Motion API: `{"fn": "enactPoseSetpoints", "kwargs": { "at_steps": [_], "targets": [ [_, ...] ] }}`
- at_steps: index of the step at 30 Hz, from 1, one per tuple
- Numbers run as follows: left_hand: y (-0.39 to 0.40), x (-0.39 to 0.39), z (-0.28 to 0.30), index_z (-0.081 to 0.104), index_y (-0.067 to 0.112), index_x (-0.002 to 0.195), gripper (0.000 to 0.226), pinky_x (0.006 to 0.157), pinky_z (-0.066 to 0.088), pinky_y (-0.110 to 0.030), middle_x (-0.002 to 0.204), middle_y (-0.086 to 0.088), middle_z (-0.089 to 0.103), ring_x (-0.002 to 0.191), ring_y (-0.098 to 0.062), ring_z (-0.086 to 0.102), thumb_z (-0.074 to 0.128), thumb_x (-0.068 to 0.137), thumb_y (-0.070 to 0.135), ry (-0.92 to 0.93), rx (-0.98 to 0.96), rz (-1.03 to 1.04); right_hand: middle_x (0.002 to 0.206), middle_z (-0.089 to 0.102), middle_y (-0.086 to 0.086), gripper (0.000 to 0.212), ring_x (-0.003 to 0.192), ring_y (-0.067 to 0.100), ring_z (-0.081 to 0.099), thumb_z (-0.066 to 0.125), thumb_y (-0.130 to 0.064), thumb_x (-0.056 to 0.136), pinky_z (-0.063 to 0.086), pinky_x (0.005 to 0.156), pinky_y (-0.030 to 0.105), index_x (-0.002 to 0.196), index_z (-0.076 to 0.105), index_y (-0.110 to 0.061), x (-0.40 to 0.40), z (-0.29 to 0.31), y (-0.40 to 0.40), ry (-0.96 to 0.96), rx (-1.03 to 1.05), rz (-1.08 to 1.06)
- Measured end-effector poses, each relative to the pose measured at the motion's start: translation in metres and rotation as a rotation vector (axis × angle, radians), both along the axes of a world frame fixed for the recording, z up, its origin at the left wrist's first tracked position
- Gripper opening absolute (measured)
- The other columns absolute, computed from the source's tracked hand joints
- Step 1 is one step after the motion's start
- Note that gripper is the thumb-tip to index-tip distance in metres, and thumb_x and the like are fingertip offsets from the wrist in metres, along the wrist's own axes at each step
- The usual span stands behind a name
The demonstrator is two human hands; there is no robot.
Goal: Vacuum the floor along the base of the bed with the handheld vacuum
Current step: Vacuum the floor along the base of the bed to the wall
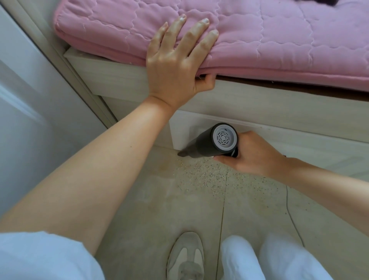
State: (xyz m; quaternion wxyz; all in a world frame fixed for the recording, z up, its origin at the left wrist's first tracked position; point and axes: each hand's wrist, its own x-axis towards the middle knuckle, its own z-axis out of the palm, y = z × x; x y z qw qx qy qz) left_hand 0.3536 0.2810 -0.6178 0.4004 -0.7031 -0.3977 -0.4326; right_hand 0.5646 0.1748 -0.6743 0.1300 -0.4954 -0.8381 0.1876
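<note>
My right hand (pixel 249 153) grips the dark handheld vacuum (pixel 207 144) by its handle. Its grey vented rear cap faces me, and its narrow nozzle touches the floor where the pale wooden bed base (pixel 279 120) meets the tiles. Fine speckled debris (pixel 209 173) lies scattered on the floor tiles just in front of the nozzle. My left hand (pixel 175 62) rests on the edge of the pink quilted mattress pad (pixel 279 40), fingers spread on top, thumb hooked under its edge.
A white door or wardrobe panel (pixel 30 100) stands at the left, close to the bed's corner. My shoe (pixel 185 257) and white trouser leg (pixel 269 259) are on the tiled floor (pixel 155 209) below. A dark item (pixel 327 1) lies on the bed's far edge.
</note>
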Motion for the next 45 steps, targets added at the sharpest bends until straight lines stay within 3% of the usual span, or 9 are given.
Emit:
{"fn": "enactPoseSetpoints", "kwargs": {
  "at_steps": [7,23,28,32,35,39,45],
  "targets": [
    [0.000,0.000,0.000,0.072,0.023,0.122,0.049,0.100,0.049,-0.048,0.128,0.001,0.068,0.118,-0.033,0.064,0.050,0.087,0.051,0.002,-0.008,0.009,0.099,0.069,0.000,0.062,0.089,0.019,0.064,0.069,-0.051,0.073,0.055,0.077,0.037,0.123,0.053,-0.018,0.008,0.003,-0.003,0.024,-0.031,-0.036],
    [-0.001,-0.001,0.000,0.070,0.024,0.125,0.052,0.099,0.050,-0.047,0.129,0.002,0.068,0.119,-0.032,0.064,0.047,0.088,0.053,0.011,-0.019,0.023,0.105,0.067,0.000,0.057,0.096,0.015,0.062,0.077,-0.032,0.074,0.048,0.081,0.020,0.123,0.054,-0.013,0.001,0.012,-0.010,0.091,-0.138,-0.046],
    [-0.001,0.000,0.000,0.070,0.024,0.125,0.053,0.099,0.050,-0.048,0.129,0.002,0.068,0.119,-0.033,0.064,0.045,0.090,0.054,0.009,-0.024,0.022,0.103,0.068,-0.002,0.055,0.094,0.012,0.062,0.077,-0.033,0.074,0.050,0.080,0.021,0.121,0.056,-0.015,0.004,0.013,-0.013,0.103,-0.150,-0.027],
    [-0.002,-0.002,0.000,0.070,0.024,0.125,0.054,0.099,0.050,-0.049,0.129,0.002,0.068,0.119,-0.033,0.064,0.042,0.091,0.054,-0.001,-0.019,0.017,0.099,0.068,0.000,0.053,0.090,0.015,0.063,0.075,-0.036,0.074,0.054,0.080,0.031,0.119,0.055,-0.016,0.001,0.013,-0.011,0.082,-0.136,-0.038],
    [-0.004,0.001,-0.002,0.070,0.024,0.125,0.054,0.099,0.050,-0.048,0.129,0.002,0.068,0.119,-0.032,0.064,0.042,0.091,0.054,0.001,-0.024,0.011,0.100,0.066,-0.003,0.055,0.091,0.013,0.062,0.076,-0.036,0.075,0.053,0.081,0.027,0.121,0.054,-0.016,-0.002,0.010,-0.013,0.104,-0.148,-0.044],
    [-0.005,0.002,-0.003,0.070,0.025,0.125,0.053,0.098,0.050,-0.047,0.129,0.002,0.068,0.118,-0.031,0.064,0.044,0.090,0.053,0.012,-0.013,0.016,0.091,0.059,-0.013,0.053,0.086,0.006,0.059,0.077,-0.033,0.074,0.045,0.073,0.009,0.120,0.055,-0.017,-0.003,0.012,-0.016,0.106,-0.197,-0.006],
    [0.000,0.001,0.000,0.072,0.025,0.123,0.050,0.098,0.050,-0.046,0.128,0.003,0.068,0.117,-0.031,0.065,0.055,0.084,0.050,0.007,0.003,0.037,0.092,0.066,-0.009,0.047,0.085,0.006,0.062,0.078,-0.032,0.073,0.048,0.072,0.012,0.114,0.059,-0.019,0.005,0.019,-0.016,0.101,-0.247,0.034]
  ]
}}
